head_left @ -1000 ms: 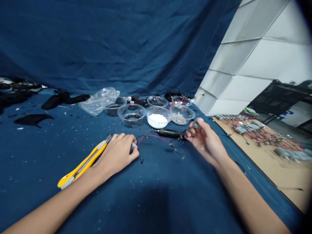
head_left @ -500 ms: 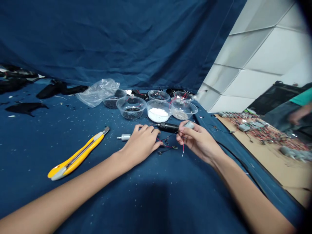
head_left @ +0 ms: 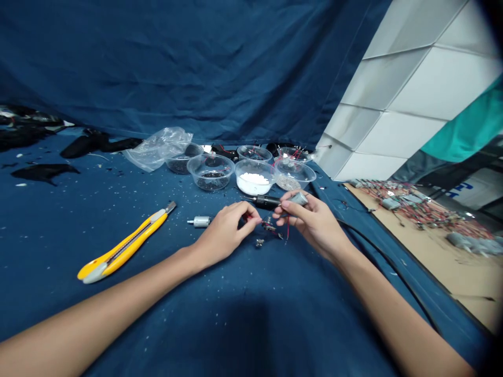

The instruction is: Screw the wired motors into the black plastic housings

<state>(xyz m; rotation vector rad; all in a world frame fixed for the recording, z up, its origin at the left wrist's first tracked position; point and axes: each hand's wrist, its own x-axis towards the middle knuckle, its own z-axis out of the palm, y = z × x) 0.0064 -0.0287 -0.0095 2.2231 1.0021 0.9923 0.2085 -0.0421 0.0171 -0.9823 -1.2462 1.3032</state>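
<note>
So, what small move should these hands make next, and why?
I'd guess the left hand should ease the small wired parts toward the red wire: its fingertips are right beside those parts, and the right hand steadies a grey cylinder, with that wire hanging below it.

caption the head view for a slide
Right hand holding a grey cylinder, left hand pinching thin wires, yellow cutter lying on blue cloth.

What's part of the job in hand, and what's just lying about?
In the job, judging by the hands:
grey cylinder, held in the right hand
red wire, pinched in the left hand
black tool just beyond, likely

Apparently just lying about:
yellow cutter
clear plastic bag
black scrap, far left
</note>
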